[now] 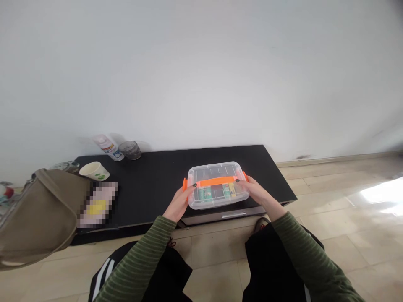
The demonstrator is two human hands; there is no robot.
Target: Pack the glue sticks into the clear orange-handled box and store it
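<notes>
Between my two hands is a clear plastic storage box with an orange handle across its lid and orange clips at both ends. Its lid is on, and green and yellow packets show through the plastic. My left hand grips the left end, thumb on top of the lid. At the opposite end my right hand holds on in the same way, its thumb by the handle. The fingers under the box are hidden. The box is over the front part of a black cabinet top; whether it touches the surface I cannot tell.
Left on the cabinet are a spray can, a dark glass, a paper cup and a blurred pinkish item. A brown bag overhangs the left end. A drawer sits below the box. White wall stands behind.
</notes>
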